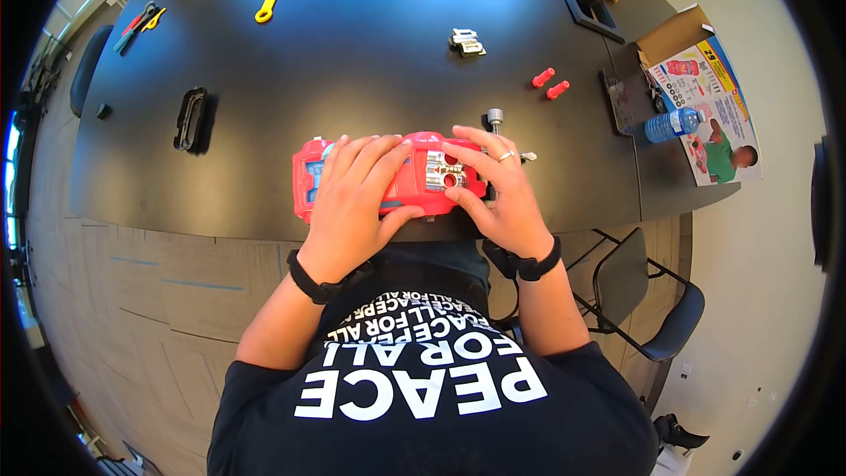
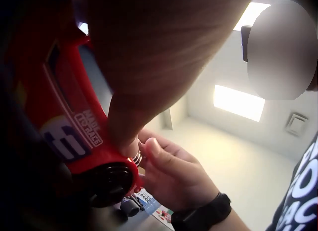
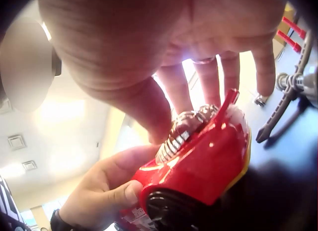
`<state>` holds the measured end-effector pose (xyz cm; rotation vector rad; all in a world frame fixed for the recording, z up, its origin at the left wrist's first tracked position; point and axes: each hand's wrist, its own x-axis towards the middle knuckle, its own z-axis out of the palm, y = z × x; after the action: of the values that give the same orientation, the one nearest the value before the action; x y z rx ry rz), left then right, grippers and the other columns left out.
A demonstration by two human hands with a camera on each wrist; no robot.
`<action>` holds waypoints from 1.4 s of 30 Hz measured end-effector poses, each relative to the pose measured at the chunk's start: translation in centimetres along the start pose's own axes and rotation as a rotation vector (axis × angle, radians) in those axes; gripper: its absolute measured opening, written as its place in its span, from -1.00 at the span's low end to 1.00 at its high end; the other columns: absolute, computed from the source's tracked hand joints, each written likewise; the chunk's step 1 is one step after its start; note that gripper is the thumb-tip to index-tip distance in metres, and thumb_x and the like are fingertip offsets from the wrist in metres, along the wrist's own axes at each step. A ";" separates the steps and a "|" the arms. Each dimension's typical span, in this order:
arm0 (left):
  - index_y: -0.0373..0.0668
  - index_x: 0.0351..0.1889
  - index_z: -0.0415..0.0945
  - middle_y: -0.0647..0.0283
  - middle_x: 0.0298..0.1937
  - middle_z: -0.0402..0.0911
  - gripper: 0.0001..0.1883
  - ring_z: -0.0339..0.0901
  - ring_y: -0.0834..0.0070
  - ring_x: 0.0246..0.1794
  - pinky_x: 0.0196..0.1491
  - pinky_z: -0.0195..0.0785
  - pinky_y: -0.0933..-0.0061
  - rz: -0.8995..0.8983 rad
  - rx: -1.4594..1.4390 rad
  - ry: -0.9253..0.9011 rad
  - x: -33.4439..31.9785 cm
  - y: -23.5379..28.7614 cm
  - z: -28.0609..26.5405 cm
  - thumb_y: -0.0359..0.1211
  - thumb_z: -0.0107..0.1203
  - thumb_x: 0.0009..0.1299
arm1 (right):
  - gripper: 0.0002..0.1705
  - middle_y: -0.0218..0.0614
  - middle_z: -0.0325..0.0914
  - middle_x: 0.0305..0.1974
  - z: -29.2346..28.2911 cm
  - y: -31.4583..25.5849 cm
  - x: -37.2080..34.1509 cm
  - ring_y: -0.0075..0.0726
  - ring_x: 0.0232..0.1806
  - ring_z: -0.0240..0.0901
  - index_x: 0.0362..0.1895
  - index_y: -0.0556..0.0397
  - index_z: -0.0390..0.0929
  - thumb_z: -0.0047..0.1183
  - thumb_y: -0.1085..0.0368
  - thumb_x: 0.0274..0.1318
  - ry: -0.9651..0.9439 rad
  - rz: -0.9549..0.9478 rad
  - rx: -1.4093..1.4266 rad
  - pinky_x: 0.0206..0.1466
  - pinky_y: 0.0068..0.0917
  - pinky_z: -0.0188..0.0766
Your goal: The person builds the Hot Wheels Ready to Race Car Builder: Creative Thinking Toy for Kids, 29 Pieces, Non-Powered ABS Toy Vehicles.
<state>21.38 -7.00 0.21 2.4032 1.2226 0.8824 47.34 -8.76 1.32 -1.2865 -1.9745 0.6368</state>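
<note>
A red toy race car [image 1: 408, 183] lies on its wheels near the front edge of the black table. Over its roof spreads my left hand [image 1: 355, 187], gripping it with the fingers on top and the thumb along the near side. Around the silver toy engine [image 1: 445, 171] at the car's right end, my right hand [image 1: 504, 187] holds thumb and fingers on opposite sides. The right wrist view shows the thumb against the ribbed silver engine [image 3: 174, 144], the fingers behind it. Just beyond the right hand lies a grey wrench with a silver socket [image 1: 495, 116], partly hidden.
Two red pegs [image 1: 551, 84] and a silver part [image 1: 467, 42] lie beyond the car. Farther off are a yellow wrench [image 1: 271, 0] and small tools [image 1: 139, 26]. A black part [image 1: 189, 120] sits left. A water bottle [image 1: 673, 125] and opened box [image 1: 705, 97] are right.
</note>
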 end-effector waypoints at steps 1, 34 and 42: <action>-0.18 0.52 0.58 0.12 0.53 0.61 -0.14 0.49 -0.01 0.53 0.68 0.19 -0.25 0.003 -0.009 0.003 0.1 0.0 0.0 -0.16 0.63 0.25 | -0.38 -0.10 0.50 0.57 0.3 0.4 -0.1 0.25 0.60 0.31 0.39 -0.04 0.71 0.51 0.36 0.22 0.013 -0.002 0.013 0.68 0.09 0.28; 0.09 0.50 0.68 0.18 0.51 0.58 -0.22 0.42 -0.03 0.51 0.61 0.20 -0.19 0.027 0.029 -0.023 0.6 -0.2 -0.5 -0.11 0.62 0.27 | -0.57 -0.39 0.65 0.13 -6.7 6.2 2.7 -0.56 -0.13 0.57 0.52 0.06 0.67 0.09 0.37 0.72 0.362 0.216 0.441 -0.04 -0.49 0.74; 0.10 0.52 0.67 0.19 0.50 0.59 -0.19 0.44 -0.01 0.47 0.57 0.24 -0.15 0.033 0.036 -0.008 0.6 -0.2 -0.4 -0.11 0.62 0.25 | -0.71 -0.25 0.78 -0.01 -3.7 -1.2 3.8 -0.31 -0.04 0.76 0.03 0.14 0.80 0.41 0.61 0.25 0.171 -0.109 0.214 0.00 -0.38 0.70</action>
<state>21.27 -6.46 0.65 2.4593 1.2086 0.8674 48.40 -5.57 5.60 -1.0602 -1.7717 0.6431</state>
